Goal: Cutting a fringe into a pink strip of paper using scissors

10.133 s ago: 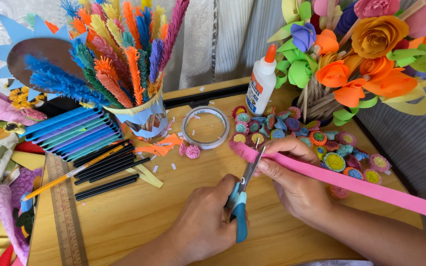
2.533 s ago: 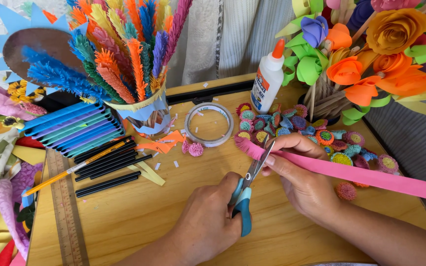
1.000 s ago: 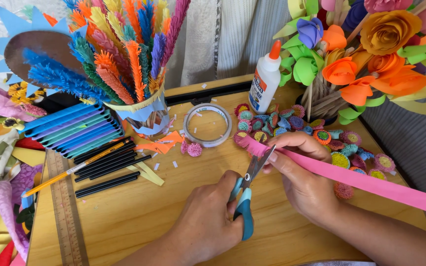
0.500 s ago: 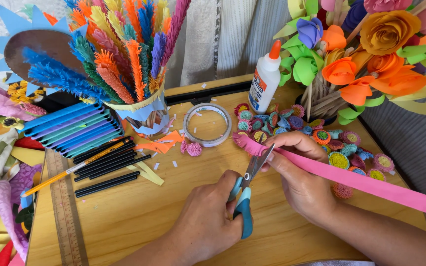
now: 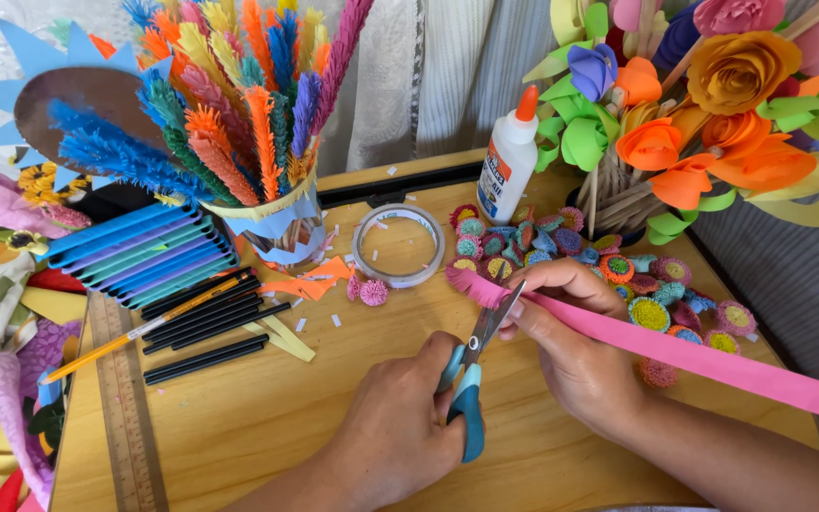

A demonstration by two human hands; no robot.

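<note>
Near the table's (image 5: 239, 427) middle, the right hand (image 5: 580, 351) pinches the pink strip (image 5: 675, 353) beside its fringed end; the left hand (image 5: 400, 431) grips scissors (image 5: 471, 379), blades parted on it. Strip judged light, limp, tearable: hold close to the cut.

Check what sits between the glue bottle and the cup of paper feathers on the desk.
In the head view, a clear tape roll lies flat on the wooden desk between the glue bottle and the cup of paper feathers, touching neither; small paper scraps surround it.
</note>
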